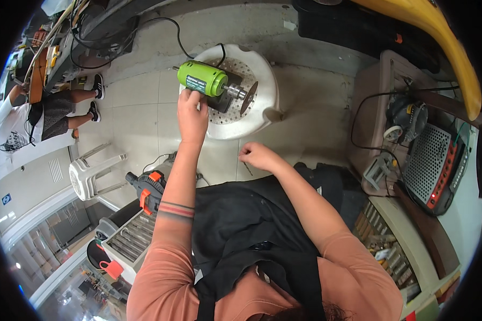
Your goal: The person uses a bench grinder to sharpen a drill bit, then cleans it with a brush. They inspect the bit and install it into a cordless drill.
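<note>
A green motor tool [201, 77] on a dark base sits on a round white plastic stool [262, 115] with a perforated seat. A steel chuck [234, 91] on the motor carries a flat dark disc [249, 98]. My left hand [193, 117] has its fingers curled against the motor's near lower side. Below and right of the stool, my right hand [260, 158] is in a pinch on a thin dark rod, like a small bit [248, 169], hanging below the fingers.
A co-worker [32, 120] stands at the left bench. Nearby are a white stool [85, 179], a black-orange machine [149, 187] and trays of tools [131, 243]. At right stand a brown plastic chair [377, 96], a red-black perforated device [428, 166] and cables. A yellow curved object [439, 32] overhangs.
</note>
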